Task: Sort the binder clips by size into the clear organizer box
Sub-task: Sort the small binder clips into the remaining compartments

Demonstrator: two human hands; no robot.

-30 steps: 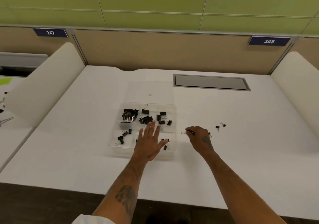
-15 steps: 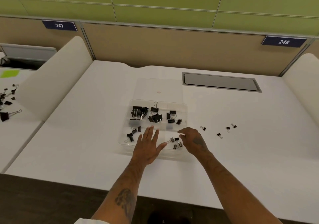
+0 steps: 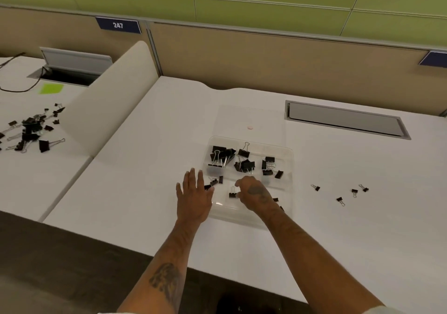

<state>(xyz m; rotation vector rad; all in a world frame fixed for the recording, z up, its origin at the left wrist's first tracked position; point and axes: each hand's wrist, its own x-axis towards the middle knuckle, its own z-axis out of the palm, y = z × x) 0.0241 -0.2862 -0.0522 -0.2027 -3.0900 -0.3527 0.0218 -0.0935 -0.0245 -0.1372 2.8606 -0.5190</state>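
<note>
Head view, desk 247 side. White desk [image 3: 145,192] carries the clear organizer box [image 3: 289,183], lid [image 3: 242,120] folded flat behind it. On the neighbouring desk to the left sits a separate heap of clips [image 3: 30,129], not part of my run as far as I can judge. My left hand [image 3: 193,197] lies flat, fingers straight and spread, holding nothing; a second ago it covered the near row of the box, now it sits mostly on the desk at the box's near-left corner, thumb against the edge. My right hand [image 3: 254,192] has travelled from the bare desk right of the box, across the near-right compartment, and is now over the near-middle one, fingers curled. The back row holds the large clips [image 3: 221,155] at left, a medium group [image 3: 245,162] in the middle and a smaller group [image 3: 269,166] at right. The small clip [image 3: 232,194] I carried in is inside the near-middle compartment, right at my fingertips; I cannot tell whether I pinch it or have let it go. Judgement: this clip is as good as placed, and moving the left hand aside has uncovered that compartment. Four loose clips [image 3: 340,200] remain on the desk, well apart from the box on its right side, so the sort looks close to finished, four short trips outstanding.
</note>
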